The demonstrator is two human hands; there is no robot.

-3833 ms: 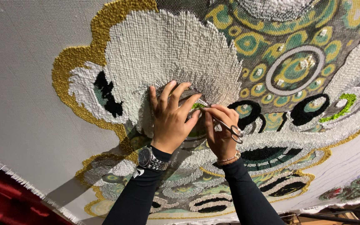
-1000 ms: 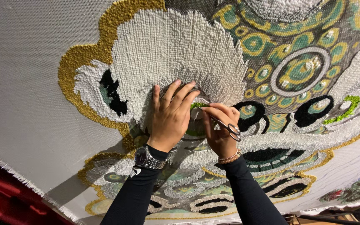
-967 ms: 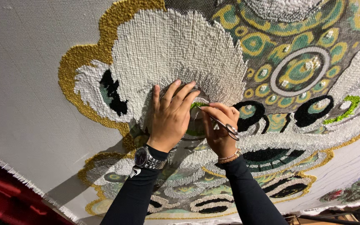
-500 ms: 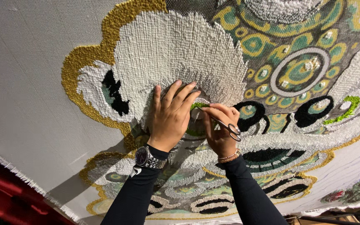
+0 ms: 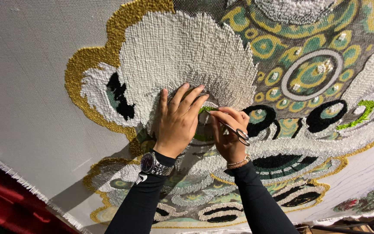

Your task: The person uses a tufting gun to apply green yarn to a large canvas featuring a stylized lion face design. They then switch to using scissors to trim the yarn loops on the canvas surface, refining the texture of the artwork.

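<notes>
Left hand (image 5: 177,123) spread flat, fingers splayed, pressing white tufted pile of rug (image 5: 35,86) | green tuft (image 5: 205,109) just right of its fingertips | right hand (image 5: 228,132) gripping small scissors (image 5: 228,125), long axis slanting up-left, tips at the tuft, nearer than left.

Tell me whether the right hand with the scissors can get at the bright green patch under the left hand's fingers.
Probably yes. The right hand holds the scissors with tips at the green patch; the left hand lies flat beside it, fingers not covering it.
</notes>
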